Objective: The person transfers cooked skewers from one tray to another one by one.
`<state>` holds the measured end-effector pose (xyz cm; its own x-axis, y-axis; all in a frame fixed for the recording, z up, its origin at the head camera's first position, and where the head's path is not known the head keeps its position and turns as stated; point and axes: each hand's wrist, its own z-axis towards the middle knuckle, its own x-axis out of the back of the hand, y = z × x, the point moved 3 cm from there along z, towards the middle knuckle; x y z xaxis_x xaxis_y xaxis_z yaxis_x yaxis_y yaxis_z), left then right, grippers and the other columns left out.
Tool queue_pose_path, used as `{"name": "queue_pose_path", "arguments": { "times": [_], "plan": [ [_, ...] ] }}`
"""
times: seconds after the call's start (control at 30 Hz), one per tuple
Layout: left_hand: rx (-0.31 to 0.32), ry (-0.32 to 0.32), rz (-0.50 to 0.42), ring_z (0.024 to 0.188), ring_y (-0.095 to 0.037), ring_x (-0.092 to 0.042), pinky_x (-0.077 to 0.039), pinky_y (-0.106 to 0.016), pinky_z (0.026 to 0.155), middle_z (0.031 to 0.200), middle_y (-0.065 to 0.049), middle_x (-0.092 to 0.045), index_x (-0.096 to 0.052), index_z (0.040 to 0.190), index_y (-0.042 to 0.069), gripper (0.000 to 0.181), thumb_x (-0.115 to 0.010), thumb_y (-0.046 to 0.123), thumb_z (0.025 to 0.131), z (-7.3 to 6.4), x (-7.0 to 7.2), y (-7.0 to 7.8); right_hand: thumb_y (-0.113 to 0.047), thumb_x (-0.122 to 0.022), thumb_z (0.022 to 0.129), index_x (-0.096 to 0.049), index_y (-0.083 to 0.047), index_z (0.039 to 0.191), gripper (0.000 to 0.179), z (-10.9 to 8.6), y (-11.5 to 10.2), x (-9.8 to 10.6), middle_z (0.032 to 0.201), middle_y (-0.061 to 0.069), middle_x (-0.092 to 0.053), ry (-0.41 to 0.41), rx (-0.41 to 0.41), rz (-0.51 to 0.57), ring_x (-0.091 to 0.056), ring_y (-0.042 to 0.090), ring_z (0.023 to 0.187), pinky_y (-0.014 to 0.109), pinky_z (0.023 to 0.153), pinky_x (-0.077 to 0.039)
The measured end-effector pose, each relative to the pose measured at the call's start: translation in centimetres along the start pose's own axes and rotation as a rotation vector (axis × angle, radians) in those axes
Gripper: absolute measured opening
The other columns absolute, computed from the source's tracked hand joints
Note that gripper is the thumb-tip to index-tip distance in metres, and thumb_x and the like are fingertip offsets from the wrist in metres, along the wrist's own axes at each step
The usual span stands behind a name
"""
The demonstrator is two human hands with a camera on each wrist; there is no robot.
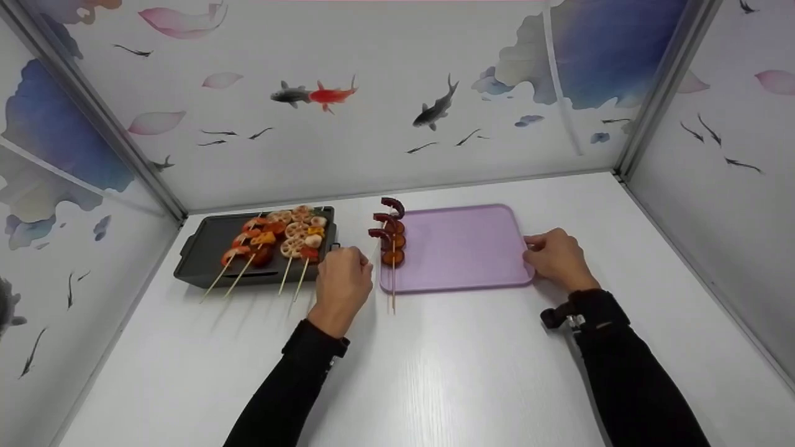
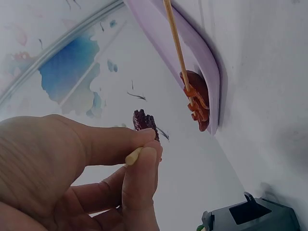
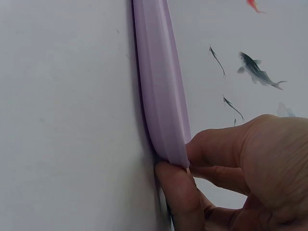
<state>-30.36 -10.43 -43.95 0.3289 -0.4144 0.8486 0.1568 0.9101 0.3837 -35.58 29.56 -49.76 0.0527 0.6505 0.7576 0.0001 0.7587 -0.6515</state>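
My left hand (image 1: 345, 279) pinches the end of a thin wooden skewer, and dark red curled pieces that look like octopus tentacles (image 2: 145, 120) are on it. In the head view these tentacle pieces (image 1: 385, 219) appear over the left edge of a lilac tray (image 1: 463, 248). A skewer of round brown slices (image 1: 392, 257) lies along that edge, its stick sticking out past the front rim. My right hand (image 1: 559, 257) grips the tray's right edge near the front corner, thumb and finger on the rim (image 3: 166, 96).
Left of my left hand stands a dark grey tabletop grill (image 1: 205, 248). Several skewers lie across it: shrimp-like pieces (image 1: 236, 252), lotus root slices (image 1: 297, 231) and mixed pieces, their sticks hanging over the front. Printed panels (image 1: 372, 155) enclose the white table (image 1: 435, 372) at the back and sides.
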Motion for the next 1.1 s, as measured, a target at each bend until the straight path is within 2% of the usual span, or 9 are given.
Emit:
{"name": "queue_pose_path", "arguments": {
  "times": [0.1, 0.17, 0.27, 0.33, 0.4, 0.6, 0.8, 1.0, 1.1],
  "plan": [
    [-0.005, -0.007, 0.007, 0.079, -0.029, -0.07, -0.057, -0.045, 0.073, 0.079, -0.007, -0.07, -0.076, 0.079, 0.008, 0.011, -0.077, 0.011, 0.089, -0.1, -0.5, 0.4, -0.018, -0.066, 0.087, -0.071, -0.005, 0.127, 0.043, 0.0, 0.0, 0.0, 0.108, 0.016, -0.075, 0.0, -0.007, 0.0, -0.063, 0.028, 0.09, 0.035, 0.071, -0.047],
    [-0.024, 0.008, 0.018, 0.073, -0.028, -0.069, -0.057, -0.045, 0.069, 0.073, -0.005, -0.067, -0.073, 0.07, 0.01, 0.018, -0.076, 0.009, 0.087, -0.2, -0.7, 0.7, -0.018, -0.066, 0.087, -0.071, -0.004, 0.127, 0.043, 0.1, 0.1, 0.0, 0.108, 0.017, -0.074, 0.001, -0.007, -0.001, -0.063, 0.028, 0.09, 0.035, 0.071, -0.048],
    [-0.042, 0.012, 0.026, 0.059, -0.021, -0.057, -0.05, -0.04, 0.059, 0.058, 0.001, -0.048, -0.052, 0.054, 0.017, 0.04, -0.07, 0.004, 0.087, -0.1, -1.1, 1.2, -0.018, -0.066, 0.086, -0.071, -0.004, 0.127, 0.043, 0.1, 0.2, -0.1, 0.108, 0.016, -0.075, 0.003, -0.013, -0.001, -0.064, 0.028, 0.09, 0.034, 0.071, -0.048],
    [-0.032, 0.004, 0.023, 0.056, -0.018, -0.049, -0.045, -0.039, 0.054, 0.057, 0.003, -0.039, -0.04, 0.052, 0.02, 0.048, -0.069, 0.003, 0.086, -0.1, -1.5, 1.5, -0.018, -0.066, 0.087, -0.071, -0.005, 0.127, 0.043, 0.1, 0.2, -0.1, 0.108, 0.017, -0.075, 0.0, -0.017, -0.001, -0.064, 0.028, 0.09, 0.034, 0.071, -0.048],
    [-0.011, -0.021, 0.014, 0.056, -0.018, -0.047, -0.042, -0.038, 0.052, 0.056, 0.003, -0.037, -0.034, 0.053, 0.02, 0.05, -0.066, 0.003, 0.087, -0.1, -1.8, 1.7, -0.018, -0.066, 0.087, -0.071, -0.005, 0.128, 0.043, 0.0, 0.2, -0.1, 0.108, 0.016, -0.075, -0.003, -0.024, -0.001, -0.063, 0.029, 0.09, 0.035, 0.072, -0.047],
    [0.057, -0.075, 0.015, 0.068, -0.028, -0.066, -0.053, -0.041, 0.056, 0.066, -0.004, -0.059, -0.056, 0.06, 0.015, 0.032, -0.068, 0.006, 0.089, 0.0, -2.8, 2.6, -0.019, -0.066, 0.088, -0.069, -0.005, 0.129, 0.044, 0.0, 0.1, -0.1, 0.111, 0.017, -0.074, -0.013, -0.026, -0.001, -0.063, 0.03, 0.094, 0.037, 0.075, -0.048],
    [0.096, -0.103, 0.025, 0.072, -0.031, -0.069, -0.055, -0.041, 0.057, 0.073, -0.008, -0.066, -0.065, 0.071, 0.011, 0.021, -0.068, 0.007, 0.091, 0.3, -3.3, 3.5, -0.018, -0.066, 0.087, -0.07, -0.004, 0.129, 0.044, 0.0, 0.0, 0.1, 0.111, 0.019, -0.074, -0.009, -0.027, 0.0, -0.064, 0.03, 0.094, 0.039, 0.077, -0.048],
    [0.125, -0.122, 0.044, 0.071, -0.027, -0.069, -0.054, -0.04, 0.055, 0.078, -0.01, -0.069, -0.072, 0.082, 0.008, 0.011, -0.067, 0.005, 0.091, 0.4, -3.9, 4.3, -0.019, -0.066, 0.088, -0.069, -0.004, 0.13, 0.044, -0.1, -0.1, 0.0, 0.113, 0.019, -0.073, -0.026, -0.04, 0.009, -0.063, 0.03, 0.096, 0.039, 0.078, -0.048],
    [0.118, -0.113, 0.031, 0.069, -0.025, -0.068, -0.053, -0.038, 0.053, 0.075, -0.01, -0.068, -0.072, 0.079, 0.007, 0.014, -0.067, 0.005, 0.091, 0.3, -4.1, 4.6, -0.019, -0.065, 0.087, -0.07, -0.005, 0.129, 0.044, 0.0, -0.1, -0.1, 0.11, 0.017, -0.074, -0.019, -0.029, 0.006, -0.062, 0.029, 0.092, 0.036, 0.075, -0.047]
  ]
}}
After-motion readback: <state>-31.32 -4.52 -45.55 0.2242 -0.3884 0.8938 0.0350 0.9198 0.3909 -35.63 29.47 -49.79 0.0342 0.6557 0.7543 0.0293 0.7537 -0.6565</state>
